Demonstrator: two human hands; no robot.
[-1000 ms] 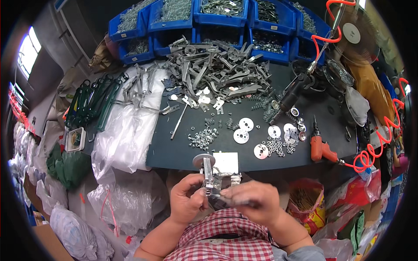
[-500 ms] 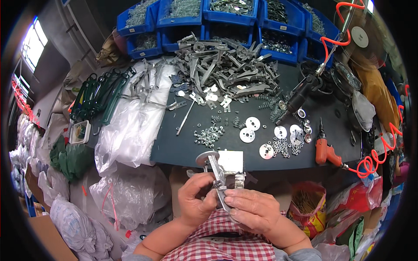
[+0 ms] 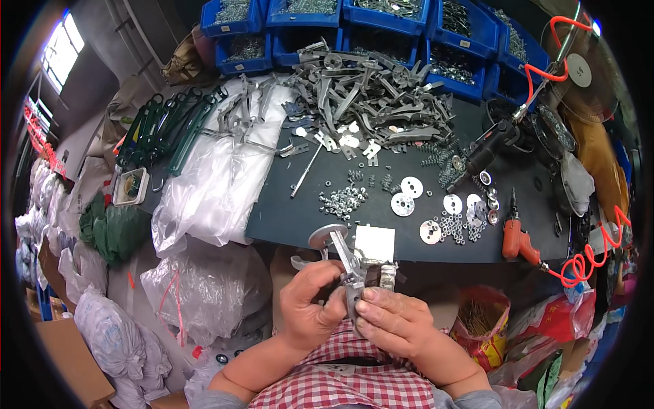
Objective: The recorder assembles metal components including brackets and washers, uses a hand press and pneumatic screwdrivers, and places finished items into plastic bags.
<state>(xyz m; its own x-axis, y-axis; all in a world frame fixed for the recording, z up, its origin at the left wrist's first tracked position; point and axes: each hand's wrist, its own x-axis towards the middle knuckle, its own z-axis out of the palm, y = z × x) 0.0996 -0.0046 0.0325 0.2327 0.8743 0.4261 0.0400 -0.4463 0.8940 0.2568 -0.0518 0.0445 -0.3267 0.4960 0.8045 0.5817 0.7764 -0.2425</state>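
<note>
In front of my checked apron, my left hand [image 3: 310, 300] and my right hand [image 3: 395, 322] hold one grey metal bracket [image 3: 353, 290] between them. My left thumb and fingers pinch its left side; the right fingers close on its lower right. A ribbed arm of the bracket points up toward the bench. Just beyond my left fingers is a round metal disc [image 3: 327, 236]; I cannot tell whether it is joined to the bracket. Right behind the bracket, a bright square metal plate [image 3: 375, 243] sits at the bench's front edge, with a small metal post [image 3: 387, 275] below it.
Grey metal brackets [image 3: 368, 102] pile up before blue bins [image 3: 385, 17]. Small nuts [image 3: 343, 201], round plates [image 3: 402, 204] and springs [image 3: 436, 159] lie on the dark bench. An orange power driver [image 3: 518, 238] with a coiled red hose [image 3: 586, 262] is at right, plastic sheeting [image 3: 197, 198] at left.
The bracket has turned in my hands and its lower end is now drawn up between my fingers. My right fingers have shifted on it. The whole view has moved slightly.
</note>
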